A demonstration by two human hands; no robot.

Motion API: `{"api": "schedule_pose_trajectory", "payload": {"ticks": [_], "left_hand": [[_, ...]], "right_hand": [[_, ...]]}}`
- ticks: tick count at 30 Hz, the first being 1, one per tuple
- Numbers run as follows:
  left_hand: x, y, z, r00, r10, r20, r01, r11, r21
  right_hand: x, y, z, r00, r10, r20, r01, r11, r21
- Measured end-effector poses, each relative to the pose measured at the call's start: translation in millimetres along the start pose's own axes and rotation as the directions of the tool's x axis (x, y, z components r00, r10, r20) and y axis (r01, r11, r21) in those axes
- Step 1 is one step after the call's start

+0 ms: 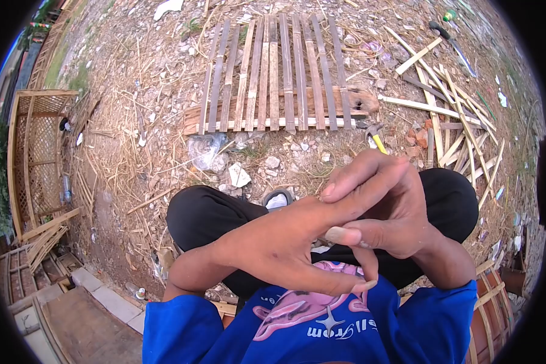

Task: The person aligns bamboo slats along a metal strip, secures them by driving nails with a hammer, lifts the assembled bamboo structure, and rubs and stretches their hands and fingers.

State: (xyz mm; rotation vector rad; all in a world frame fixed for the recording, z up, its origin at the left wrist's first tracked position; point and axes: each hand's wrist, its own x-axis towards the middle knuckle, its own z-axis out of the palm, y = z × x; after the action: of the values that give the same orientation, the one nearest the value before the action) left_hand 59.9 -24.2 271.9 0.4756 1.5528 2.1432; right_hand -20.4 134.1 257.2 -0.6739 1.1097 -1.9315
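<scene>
My left hand (pixel 303 239) reaches in from the left with its palm turned down. Its thumb and fingers are spread apart, and nothing is seen in it. My right hand (pixel 400 215) is wrapped over the fingers of my left hand, its thumb pointing left below them; part of those fingers is hidden. Beyond both hands, a row of thin wooden slats (pixel 273 79) lies across a pale crosspiece and a weathered wooden beam (pixel 367 104). A hammer with a yellow handle (pixel 378 143) lies on the ground at the beam's right end.
Loose wooden strips (pixel 461 115) are piled at the right, near a dark-handled tool (pixel 458 53) and broken bricks (pixel 416 138). A clear plastic bag (pixel 206 152) lies below the slats. At the left stands a lattice frame (pixel 41 158). My knees (pixel 203 212) are bent in front.
</scene>
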Motion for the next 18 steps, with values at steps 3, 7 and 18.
{"api": "schedule_pose_trajectory", "payload": {"ticks": [3, 7, 18], "left_hand": [[1.3, -4.4, 1.8, 0.999, -0.029, -0.031, 0.029, 1.0, 0.0], [0.0, -10.7, 3.9, 0.993, 0.021, -0.119, -0.005, 0.99, 0.141], [4.0, -10.6, 5.0, 0.973, 0.128, -0.193, -0.026, 0.889, 0.457]], "right_hand": [[0.5, -4.3, 3.1, 0.998, 0.064, -0.013, -0.064, 0.998, 0.011], [1.6, -1.1, 1.9, 1.0, 0.004, -0.002, -0.004, 0.998, -0.061], [-2.9, 2.2, 5.6, 0.993, -0.109, -0.046, 0.101, 0.983, -0.15]]}}
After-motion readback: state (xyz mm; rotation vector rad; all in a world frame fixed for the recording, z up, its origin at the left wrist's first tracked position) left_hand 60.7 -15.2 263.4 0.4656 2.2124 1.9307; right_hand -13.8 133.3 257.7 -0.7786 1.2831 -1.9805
